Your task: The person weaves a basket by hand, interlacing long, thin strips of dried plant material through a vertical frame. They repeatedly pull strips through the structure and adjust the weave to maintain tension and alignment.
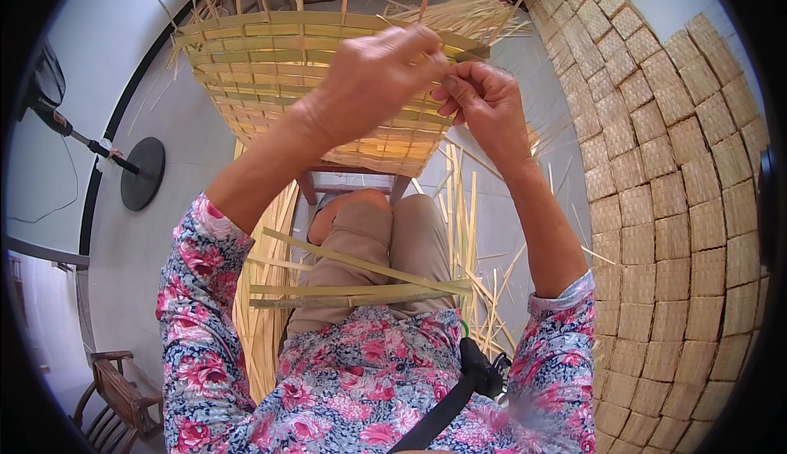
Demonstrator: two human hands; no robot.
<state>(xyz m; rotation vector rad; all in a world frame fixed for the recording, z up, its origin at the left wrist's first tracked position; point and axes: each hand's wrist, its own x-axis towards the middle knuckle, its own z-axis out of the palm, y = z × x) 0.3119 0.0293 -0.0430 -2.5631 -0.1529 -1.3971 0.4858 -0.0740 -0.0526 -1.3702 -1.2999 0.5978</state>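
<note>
A large basket of woven bamboo strips (262,68) stands before my knees, with upright strips sticking up past its rim. At its right upper part my two hands meet. My left hand (381,81) is closed, slightly blurred, and crosses in front of the weave. Thumb and fingers of my right hand (490,105) are pinched together just beside it, near the basket's right end. What lies between the fingers of either hand is hidden or too thin to make out. A few loose bamboo strips (361,296) rest across my lap.
The basket sits on a wooden stool (307,185). More strips (270,323) lie beside my legs, with a pile (459,13) beyond the basket. Stacked woven squares (656,208) line the right side. A fan's round base (143,173) and a wooden chair (123,388) stand at left.
</note>
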